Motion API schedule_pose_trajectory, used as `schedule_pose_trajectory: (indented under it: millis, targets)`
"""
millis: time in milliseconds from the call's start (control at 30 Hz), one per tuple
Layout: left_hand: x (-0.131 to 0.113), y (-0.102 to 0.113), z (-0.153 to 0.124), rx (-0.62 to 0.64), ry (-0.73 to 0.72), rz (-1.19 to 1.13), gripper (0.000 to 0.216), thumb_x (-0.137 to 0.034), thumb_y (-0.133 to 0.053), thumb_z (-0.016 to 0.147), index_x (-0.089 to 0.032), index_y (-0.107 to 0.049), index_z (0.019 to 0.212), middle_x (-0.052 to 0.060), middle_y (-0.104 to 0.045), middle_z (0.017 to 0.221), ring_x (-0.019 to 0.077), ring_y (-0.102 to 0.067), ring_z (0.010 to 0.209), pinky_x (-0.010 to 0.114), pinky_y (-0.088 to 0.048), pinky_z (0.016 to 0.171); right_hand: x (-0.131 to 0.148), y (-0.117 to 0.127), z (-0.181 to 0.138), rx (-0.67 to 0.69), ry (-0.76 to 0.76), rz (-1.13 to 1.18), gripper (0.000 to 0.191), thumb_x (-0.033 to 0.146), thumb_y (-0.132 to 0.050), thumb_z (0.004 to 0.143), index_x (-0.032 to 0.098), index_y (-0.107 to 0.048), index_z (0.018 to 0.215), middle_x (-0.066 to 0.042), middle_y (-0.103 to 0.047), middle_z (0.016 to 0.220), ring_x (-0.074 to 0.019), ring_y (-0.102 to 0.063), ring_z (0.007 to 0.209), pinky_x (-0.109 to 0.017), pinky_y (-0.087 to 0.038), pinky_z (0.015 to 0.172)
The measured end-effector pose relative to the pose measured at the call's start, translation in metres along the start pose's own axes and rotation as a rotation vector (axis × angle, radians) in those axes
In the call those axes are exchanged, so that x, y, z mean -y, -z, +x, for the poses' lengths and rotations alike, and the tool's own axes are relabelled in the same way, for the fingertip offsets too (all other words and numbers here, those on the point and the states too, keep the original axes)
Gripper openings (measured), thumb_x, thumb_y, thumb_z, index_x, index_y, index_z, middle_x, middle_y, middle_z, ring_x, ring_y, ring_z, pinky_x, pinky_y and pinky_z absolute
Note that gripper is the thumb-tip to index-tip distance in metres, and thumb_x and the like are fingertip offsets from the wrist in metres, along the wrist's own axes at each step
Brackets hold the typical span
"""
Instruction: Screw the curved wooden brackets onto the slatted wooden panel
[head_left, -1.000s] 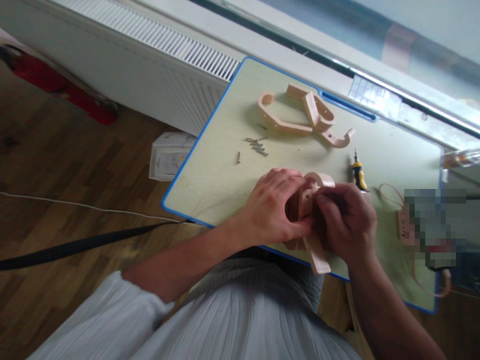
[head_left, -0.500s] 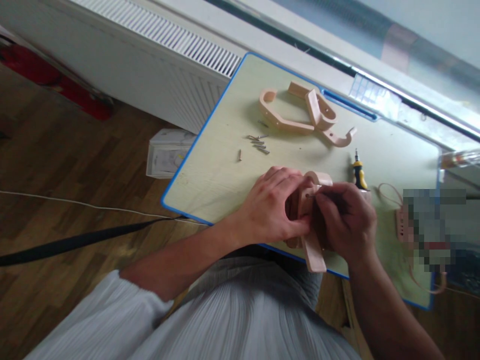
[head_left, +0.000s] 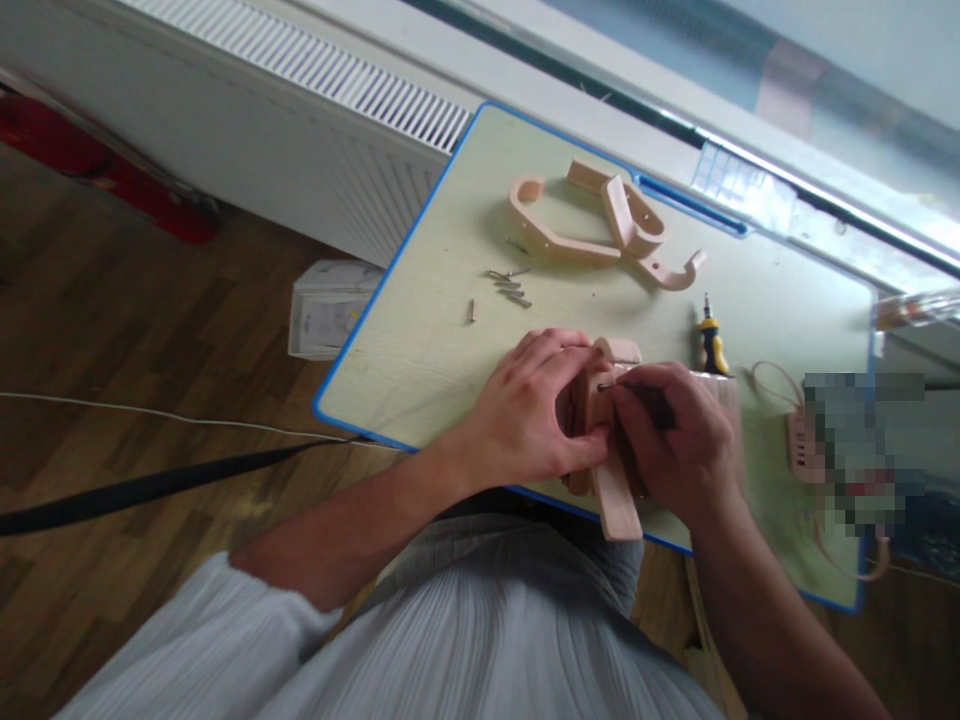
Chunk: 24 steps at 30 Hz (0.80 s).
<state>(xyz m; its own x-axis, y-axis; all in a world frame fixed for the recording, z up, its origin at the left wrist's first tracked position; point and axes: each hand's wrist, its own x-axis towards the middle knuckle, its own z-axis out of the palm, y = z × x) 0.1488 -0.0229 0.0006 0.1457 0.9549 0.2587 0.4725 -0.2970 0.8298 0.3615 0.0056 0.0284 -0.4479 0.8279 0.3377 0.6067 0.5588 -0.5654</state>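
Note:
My left hand [head_left: 536, 405] is wrapped round a pale wooden piece [head_left: 619, 495] near the table's front edge, thumb and fingers on either side of it. At a hole in that piece, my right hand [head_left: 675, 430] pinches a small dark screw [head_left: 606, 386] between thumb and fingertips. The wood has a curved hook-like end at the top and a straight flat end pointing toward me. Beyond my hands, several loose screws [head_left: 510, 285] lie on the table. A yellow and black screwdriver [head_left: 711, 340] rests to the right of them.
More curved wooden hooks [head_left: 577, 245] lie at the back of the table [head_left: 420, 345]. A pink power strip [head_left: 802, 445] with a cord is on the right. A radiator [head_left: 315, 120] stands behind at left; a white box [head_left: 322, 310] is on the floor.
My right fingertips have drawn back slightly, and the screw now shows at the hole in the wood. The left hand keeps its grip; the whole view has shifted a little.

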Motion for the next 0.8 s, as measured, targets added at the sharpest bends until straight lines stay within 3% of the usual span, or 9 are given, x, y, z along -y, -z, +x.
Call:
schedule_pose_trajectory:
  millis: [233,800]
  targets:
    - [0.0038,-0.0058,-0.001,-0.006,-0.022,-0.027,0.057,-0.034,-0.081,0.081,-0.023,-0.065,0.134,0.01,-0.077,0.137,0.0325,-0.072,0.13,0.054,-0.054,0.121,-0.0016,-0.0004,-0.0007,0.012,0.026,-0.011,0.013,0.016,-0.07,0.105,0.026,-0.069,0.113,-0.002,-0.079,0.103,-0.0182,-0.073,0.09,-0.034,-0.057,0.084]
    - [0.005,-0.0069,-0.0006,-0.026,-0.015,-0.049,0.058,-0.031,-0.081,0.082,-0.023,-0.064,0.137,0.01,-0.077,0.14,0.0317,-0.072,0.133,0.052,-0.053,0.121,-0.0016,0.0014,-0.0008,0.001,0.031,-0.03,0.012,0.016,-0.071,0.105,0.025,-0.071,0.113,-0.002,-0.08,0.102,-0.0176,-0.074,0.089,-0.032,-0.058,0.083]
